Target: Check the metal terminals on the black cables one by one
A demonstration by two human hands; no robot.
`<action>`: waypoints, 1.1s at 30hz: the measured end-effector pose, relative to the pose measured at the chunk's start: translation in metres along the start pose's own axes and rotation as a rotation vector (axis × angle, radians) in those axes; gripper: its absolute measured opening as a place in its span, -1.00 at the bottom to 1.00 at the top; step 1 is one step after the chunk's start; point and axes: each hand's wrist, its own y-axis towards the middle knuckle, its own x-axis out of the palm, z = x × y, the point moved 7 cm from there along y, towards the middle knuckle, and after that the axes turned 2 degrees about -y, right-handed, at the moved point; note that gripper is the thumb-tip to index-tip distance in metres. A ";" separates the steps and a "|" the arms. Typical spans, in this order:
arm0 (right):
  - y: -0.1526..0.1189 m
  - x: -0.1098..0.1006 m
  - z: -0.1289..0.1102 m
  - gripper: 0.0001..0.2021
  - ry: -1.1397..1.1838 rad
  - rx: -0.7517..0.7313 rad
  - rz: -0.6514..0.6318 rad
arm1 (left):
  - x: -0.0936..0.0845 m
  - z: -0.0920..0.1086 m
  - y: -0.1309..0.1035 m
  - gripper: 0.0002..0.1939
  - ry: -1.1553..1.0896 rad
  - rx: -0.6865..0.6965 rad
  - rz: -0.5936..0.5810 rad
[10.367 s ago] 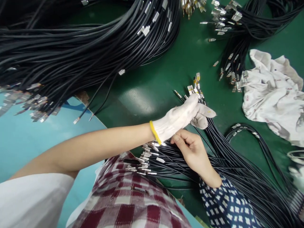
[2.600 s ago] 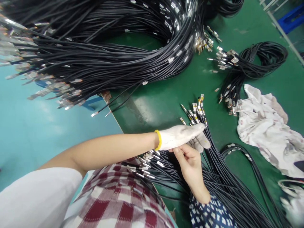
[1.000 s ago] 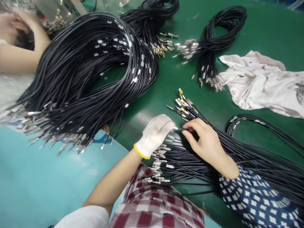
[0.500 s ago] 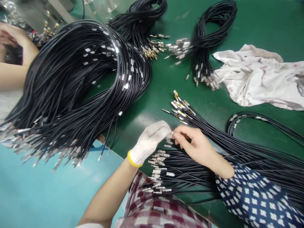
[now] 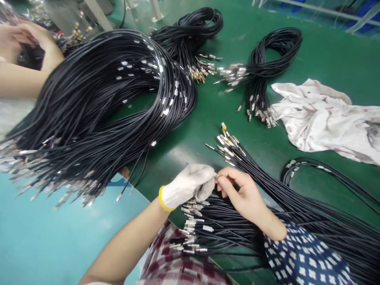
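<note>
Between the gloved left hand (image 5: pixel 190 183) and the bare right hand (image 5: pixel 242 194), both pinching it, sits a small metal cable end (image 5: pixel 217 176). Just below them, black cables (image 5: pixel 234 219) lie on the table (image 5: pixel 264 144).

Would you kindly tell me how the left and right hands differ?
The left hand wears a white glove with a yellow cuff; the right hand is bare. Behind the left hand the forearm is uncovered, while a patterned sleeve covers that behind the right. Both pinch at a small cable end.

Garment tag (image 5: pixel 190 272) blurred, cloth print (image 5: pixel 322 122) illegible
</note>
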 end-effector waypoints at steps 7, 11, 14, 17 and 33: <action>0.001 0.001 0.004 -0.73 0.099 0.091 0.013 | 0.005 0.000 0.002 -0.46 -0.123 -0.037 -0.115; 0.002 0.001 0.002 -0.70 0.078 0.104 0.021 | 0.006 0.001 0.002 -0.45 -0.124 -0.042 -0.146; 0.003 0.000 0.001 -0.69 0.052 0.086 0.028 | 0.008 0.002 0.001 -0.43 -0.078 -0.039 -0.156; 0.003 0.000 0.002 -0.66 0.053 0.076 0.034 | 0.008 0.003 0.001 -0.42 -0.027 -0.035 -0.155; 0.001 0.000 0.007 -0.57 0.085 0.158 0.039 | 0.012 0.009 0.000 -0.38 0.024 -0.021 -0.180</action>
